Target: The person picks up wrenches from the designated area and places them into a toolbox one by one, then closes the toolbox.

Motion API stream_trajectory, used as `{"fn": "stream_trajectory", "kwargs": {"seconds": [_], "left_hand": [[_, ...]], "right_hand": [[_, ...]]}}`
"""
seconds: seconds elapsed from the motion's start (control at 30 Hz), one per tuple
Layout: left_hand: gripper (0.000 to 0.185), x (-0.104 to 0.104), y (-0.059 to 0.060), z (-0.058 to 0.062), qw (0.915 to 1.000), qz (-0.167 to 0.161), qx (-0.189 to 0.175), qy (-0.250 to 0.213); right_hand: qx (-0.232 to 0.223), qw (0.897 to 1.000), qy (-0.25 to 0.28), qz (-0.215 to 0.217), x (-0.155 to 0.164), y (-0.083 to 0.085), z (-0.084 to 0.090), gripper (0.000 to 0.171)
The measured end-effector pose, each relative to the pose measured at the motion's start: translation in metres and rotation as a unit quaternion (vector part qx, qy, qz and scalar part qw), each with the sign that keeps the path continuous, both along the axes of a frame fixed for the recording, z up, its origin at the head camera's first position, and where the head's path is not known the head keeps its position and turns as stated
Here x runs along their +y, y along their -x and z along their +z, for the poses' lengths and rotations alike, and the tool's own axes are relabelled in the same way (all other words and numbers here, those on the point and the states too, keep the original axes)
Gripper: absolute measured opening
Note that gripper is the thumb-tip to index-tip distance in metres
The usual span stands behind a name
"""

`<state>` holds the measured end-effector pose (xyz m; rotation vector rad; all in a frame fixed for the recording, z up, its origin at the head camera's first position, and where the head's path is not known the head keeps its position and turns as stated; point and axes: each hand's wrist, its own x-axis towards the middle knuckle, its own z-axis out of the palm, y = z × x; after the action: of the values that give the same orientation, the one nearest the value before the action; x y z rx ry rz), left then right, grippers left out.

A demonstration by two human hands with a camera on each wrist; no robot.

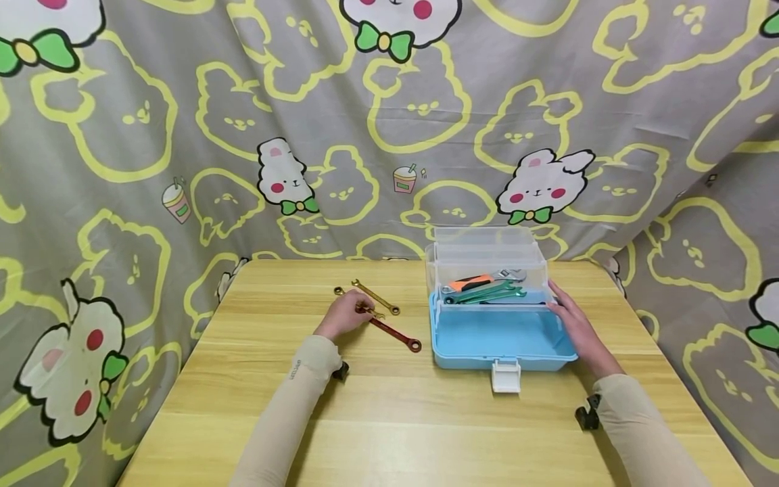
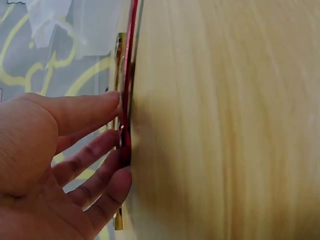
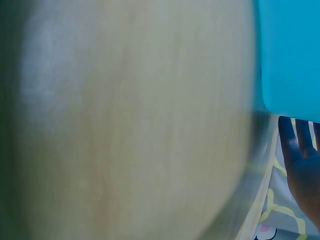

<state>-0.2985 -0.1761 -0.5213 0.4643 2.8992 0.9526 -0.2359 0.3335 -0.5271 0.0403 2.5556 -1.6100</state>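
Just left of the blue toolbox (image 1: 462, 362) is the red wrench (image 1: 392, 331), its ring end the part nearest the box and its other end pinched between the thumb and fingers of the left hand (image 1: 351, 312) (whether that end is off the wood, I cannot tell). Holding it well seems a matter of keeping the thumb opposite the fingertips — a slim shank held so near one end could easily swivel — and of leaving the gold pieces alone: a gold wrench (image 1: 379, 298) lies beyond the hand, farther from the box, and what looks like another gold end shows beneath the fingers. On the toolbox's right side the right hand (image 1: 578, 331) rests with fingers extended, thumb apart, a sensible steadying touch. The shanks are slender and shiny, metallic-looking; the box is smooth, rounded-cornered, apparently plastic, with a white latch (image 1: 506, 377) at its front. In its see-through upper section sit green wrenches (image 1: 487, 293) and an orange-handled adjustable wrench (image 1: 471, 281). Beneath the toolbox spreads the wood-grained table (image 1: 395, 433); behind it hangs soft, creased grey cloth (image 1: 341, 101) — printed with yellow outlines.
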Motion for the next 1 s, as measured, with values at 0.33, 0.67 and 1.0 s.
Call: {"fn": "stream_trajectory", "kwargs": {"seconds": [0.33, 0.67, 1.0], "left_hand": [[0.058, -0.040, 0.020, 0.002, 0.9967, 0.079, 0.017, -0.010], [0.038, -0.052, 0.025, -0.002, 0.9984, 0.047, 0.002, 0.031], [0.029, -0.061, 0.021, 0.001, 0.9971, 0.068, -0.003, 0.035]], "right_hand": [[-0.006, 1.000, -0.001, -0.003, 0.002, 0.002, -0.001, 0.067], [-0.004, 1.000, 0.002, -0.001, -0.001, 0.001, 0.001, 0.068], [-0.002, 1.000, 0.005, -0.002, -0.001, 0.000, 0.000, 0.067]]}}
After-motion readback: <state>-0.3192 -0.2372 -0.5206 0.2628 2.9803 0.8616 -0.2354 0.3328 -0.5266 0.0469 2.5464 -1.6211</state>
